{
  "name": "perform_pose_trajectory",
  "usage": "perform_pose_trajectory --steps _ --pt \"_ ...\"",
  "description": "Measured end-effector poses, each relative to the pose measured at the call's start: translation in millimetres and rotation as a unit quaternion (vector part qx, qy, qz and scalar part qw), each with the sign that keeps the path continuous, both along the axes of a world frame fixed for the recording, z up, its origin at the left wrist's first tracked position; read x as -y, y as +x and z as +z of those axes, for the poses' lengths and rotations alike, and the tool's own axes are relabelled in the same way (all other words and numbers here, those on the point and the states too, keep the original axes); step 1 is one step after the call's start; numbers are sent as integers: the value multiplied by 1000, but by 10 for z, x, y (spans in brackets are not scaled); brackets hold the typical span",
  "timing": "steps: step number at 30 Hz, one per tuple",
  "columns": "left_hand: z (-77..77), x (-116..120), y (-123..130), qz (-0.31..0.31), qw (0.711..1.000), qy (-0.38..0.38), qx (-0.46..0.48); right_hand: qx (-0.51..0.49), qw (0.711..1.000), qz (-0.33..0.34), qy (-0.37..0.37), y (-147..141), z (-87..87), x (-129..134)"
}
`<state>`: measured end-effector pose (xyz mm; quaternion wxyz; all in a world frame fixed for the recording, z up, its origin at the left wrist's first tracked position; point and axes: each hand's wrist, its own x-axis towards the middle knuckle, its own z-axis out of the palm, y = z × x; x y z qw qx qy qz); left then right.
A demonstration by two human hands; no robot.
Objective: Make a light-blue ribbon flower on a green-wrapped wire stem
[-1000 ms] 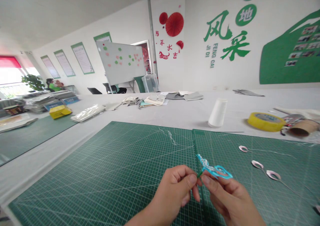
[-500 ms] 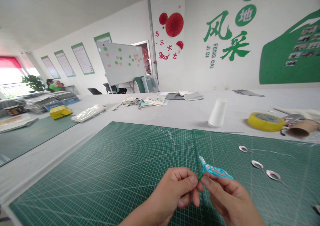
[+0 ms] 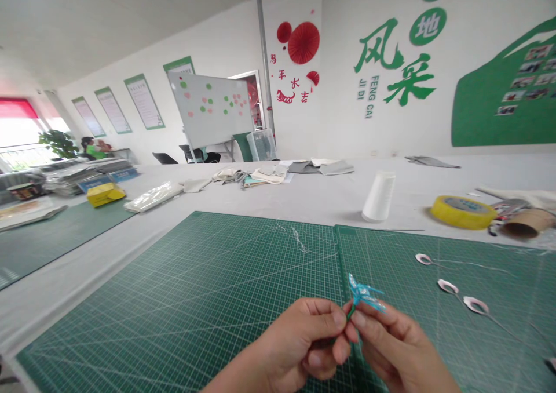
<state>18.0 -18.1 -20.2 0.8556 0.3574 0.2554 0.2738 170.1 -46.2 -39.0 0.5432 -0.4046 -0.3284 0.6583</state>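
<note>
A small turquoise beaded wire petal piece [image 3: 364, 293] on a short green stem stands up between my hands, above the green cutting mat [image 3: 217, 300]. My left hand [image 3: 299, 341] pinches the stem between thumb and fingers. My right hand [image 3: 391, 346] grips the stem's upper end from the other side, its fingertips against the left hand. Where the stem runs inside my fingers, it is hidden. To the right on the mat lie several pale pink wire-loop petals [image 3: 447, 287] with thin trailing stems, out of reach of my fingers.
A white thread cone [image 3: 379, 196], yellow tape roll [image 3: 463, 212] and cardboard tube [image 3: 529, 223] stand beyond the mat. Fabric pieces [image 3: 249, 177] lie further along the white table [image 3: 278, 207]. A person [image 3: 92, 149] is far back, near the windows.
The turquoise piece has turned, and its wide loop now looks narrower and bunched closer to the stem. Both hands sit slightly lower, and the left hand has closed in toward the right.
</note>
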Motion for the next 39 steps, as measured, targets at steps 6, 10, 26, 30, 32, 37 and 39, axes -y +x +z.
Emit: perform_pose_trajectory --steps 6,10,26,30,32,37,39 --pt "-46 17 83 89 982 137 -99 24 999 -22 3 39 -44 -12" --pt "-21 22 103 148 955 208 -153 46 998 -32 9 47 -63 -21" --pt "-23 21 80 107 983 129 -70 56 998 -30 25 30 -20 7" --pt "-13 12 45 61 996 55 -33 55 998 -20 29 26 -35 -2" --pt "-4 2 24 40 999 26 -23 52 998 -19 25 24 -48 -5" --pt "4 -22 -17 -2 1000 -23 -1 32 999 -15 19 19 -49 -11" --pt "2 -22 -20 -12 999 -34 3 30 999 -4 17 19 -34 -8"
